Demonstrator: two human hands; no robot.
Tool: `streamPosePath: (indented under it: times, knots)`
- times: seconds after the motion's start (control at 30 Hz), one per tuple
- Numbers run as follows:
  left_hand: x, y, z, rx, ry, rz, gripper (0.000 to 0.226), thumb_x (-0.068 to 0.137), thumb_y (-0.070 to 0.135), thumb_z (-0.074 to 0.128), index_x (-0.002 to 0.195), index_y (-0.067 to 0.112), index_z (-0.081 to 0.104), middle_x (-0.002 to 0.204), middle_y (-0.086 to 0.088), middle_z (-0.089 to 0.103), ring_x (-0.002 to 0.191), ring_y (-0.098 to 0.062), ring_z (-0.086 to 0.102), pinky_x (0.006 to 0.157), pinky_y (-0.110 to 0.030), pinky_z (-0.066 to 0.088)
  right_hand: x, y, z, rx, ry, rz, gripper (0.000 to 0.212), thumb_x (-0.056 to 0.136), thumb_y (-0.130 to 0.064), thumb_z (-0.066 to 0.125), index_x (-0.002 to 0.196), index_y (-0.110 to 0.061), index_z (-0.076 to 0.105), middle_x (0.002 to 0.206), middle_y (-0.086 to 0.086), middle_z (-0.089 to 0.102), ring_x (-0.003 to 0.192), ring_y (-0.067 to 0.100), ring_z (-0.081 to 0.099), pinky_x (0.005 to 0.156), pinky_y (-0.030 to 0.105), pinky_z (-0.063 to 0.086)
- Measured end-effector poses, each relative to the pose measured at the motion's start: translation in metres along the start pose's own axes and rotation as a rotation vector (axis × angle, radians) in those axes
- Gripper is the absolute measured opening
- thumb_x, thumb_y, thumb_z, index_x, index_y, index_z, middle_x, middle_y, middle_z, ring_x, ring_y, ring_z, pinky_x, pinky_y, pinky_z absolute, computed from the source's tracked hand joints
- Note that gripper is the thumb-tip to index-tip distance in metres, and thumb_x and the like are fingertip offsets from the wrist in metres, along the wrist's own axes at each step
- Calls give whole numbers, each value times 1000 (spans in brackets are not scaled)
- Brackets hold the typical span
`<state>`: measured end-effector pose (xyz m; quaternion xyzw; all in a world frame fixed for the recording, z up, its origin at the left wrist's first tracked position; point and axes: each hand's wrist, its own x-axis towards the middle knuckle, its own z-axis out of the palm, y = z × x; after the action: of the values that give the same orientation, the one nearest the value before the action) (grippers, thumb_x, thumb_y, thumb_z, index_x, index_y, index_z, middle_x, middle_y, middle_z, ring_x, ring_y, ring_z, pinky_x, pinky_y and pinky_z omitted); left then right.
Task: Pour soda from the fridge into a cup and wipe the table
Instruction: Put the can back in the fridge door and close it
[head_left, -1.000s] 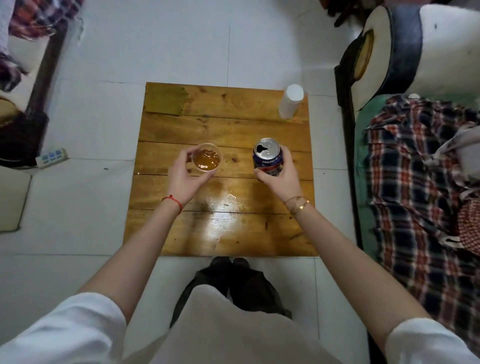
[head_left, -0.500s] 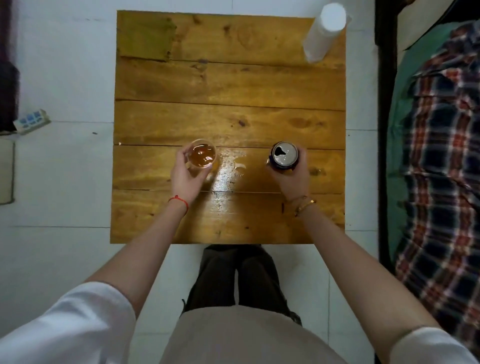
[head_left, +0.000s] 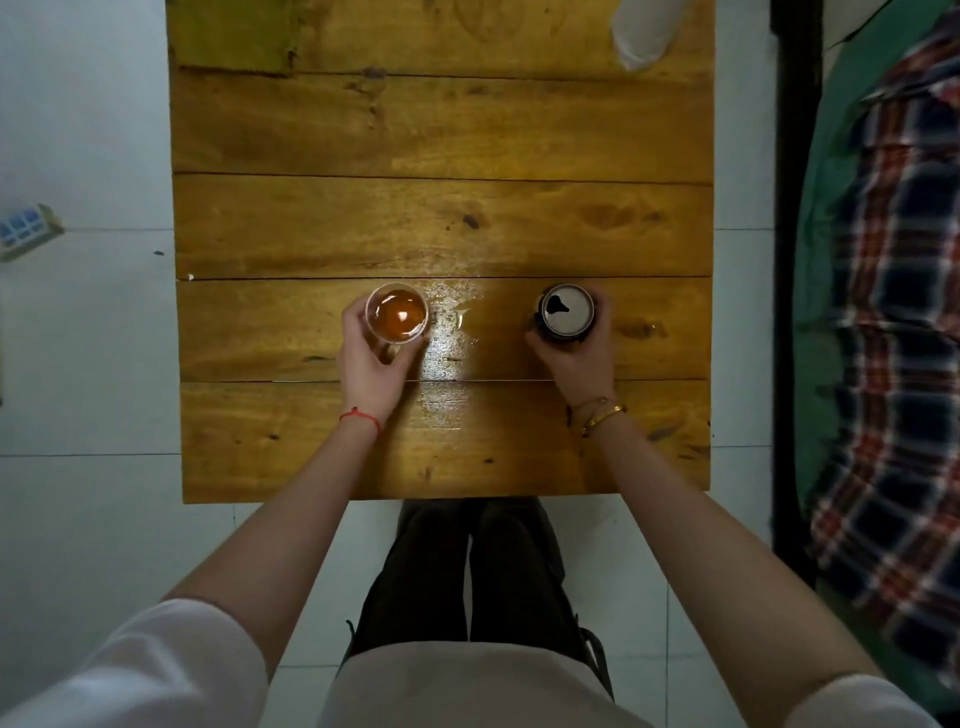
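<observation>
Wooden table (head_left: 441, 223) bears cup (head_left: 396, 313), can (head_left: 566, 313), green cloth (head_left: 234, 34).

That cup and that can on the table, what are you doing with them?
A person stands at a wooden table. The left hand holds a clear cup with amber soda in it. The right hand grips an opened can, standing upright. Both sit on the table, so the pouring looks done. Some shiny wet spots lie between them, not yet wiped. A greenish cloth lies at the far left corner.
</observation>
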<state>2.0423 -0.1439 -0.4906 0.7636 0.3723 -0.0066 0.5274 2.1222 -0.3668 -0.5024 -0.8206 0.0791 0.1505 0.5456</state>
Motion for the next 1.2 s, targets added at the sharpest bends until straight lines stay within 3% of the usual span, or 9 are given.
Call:
streamPosePath:
  times: [0.23, 0.4, 0.47, 0.57, 0.7, 0.8, 0.97, 1.1, 1.2]
  knots:
    - [-1, -5, 2, -10, 1, -3, 77, 75, 11, 82, 139, 16, 40, 123, 11, 51, 117, -6, 52, 102, -23, 48, -2, 6, -4, 2, -14, -22, 74, 67, -16, 86, 126, -18, 42, 120, 2, 57, 111, 14, 57, 90, 10, 45]
    - [-15, -1, 6, -65, 38, -122, 92, 74, 13, 84, 148, 17, 29, 135, 11, 44, 123, -3, 45, 101, -17, 42, -6, 8, -13, -55, -73, -11, 85, 63, -29, 86, 135, -17, 40, 132, 1, 52, 124, 14, 50, 105, 31, 44]
    - [-26, -4, 11, -70, 93, -202, 84, 77, 16, 82, 145, 15, 34, 139, 4, 48, 117, -9, 52, 98, -22, 46, -11, 9, -19, -95, -72, -4, 87, 63, -32, 84, 137, -17, 40, 136, 2, 49, 127, 15, 47, 108, 39, 42]
    - [-41, -4, 26, 18, 122, -307, 48, 84, 15, 74, 126, 10, 51, 126, -6, 58, 100, -15, 59, 95, -33, 51, -15, 7, -30, -145, -55, -12, 82, 67, -28, 83, 137, -13, 42, 136, 3, 49, 127, 17, 47, 107, 43, 42]
    - [-47, 13, 55, -29, -206, -423, 6, 96, 26, 58, 95, 24, 63, 110, -6, 66, 108, -27, 63, 100, -45, 51, -12, -2, -38, -228, -81, -42, 73, 73, -28, 80, 135, -11, 46, 134, 3, 52, 125, 17, 48, 105, 42, 43]
    - [-45, 31, 79, -115, -349, -478, 22, 101, 27, 48, 84, 27, 62, 104, -7, 66, 109, -31, 64, 99, -49, 51, -10, -8, -37, -261, -105, -71, 68, 75, -27, 80, 133, -12, 48, 131, 2, 54, 122, 15, 50, 104, 36, 44]
    - [-37, 41, 112, -284, -356, -586, 17, 102, 19, 45, 107, 14, 60, 116, -8, 64, 110, -22, 63, 97, -39, 51, -12, -8, -37, -218, -98, -111, 63, 74, -22, 81, 128, -13, 51, 118, -11, 53, 111, 6, 53, 97, 20, 44]
    - [-33, 42, 119, -348, -326, -635, 18, 100, 19, 46, 88, 16, 59, 107, -8, 64, 98, -20, 63, 98, -41, 52, -15, -7, -39, -186, -99, -105, 62, 73, -21, 81, 127, -15, 52, 118, -11, 56, 109, 5, 56, 96, 22, 48]
    - [-34, 47, 114, -410, -312, -695, 16, 100, 17, 46, 90, 13, 58, 105, -7, 63, 87, -17, 63, 101, -42, 51, -21, -18, -45, -167, -107, -90, 63, 73, -25, 82, 128, -15, 52, 119, -10, 57, 106, 2, 55, 92, 15, 46]
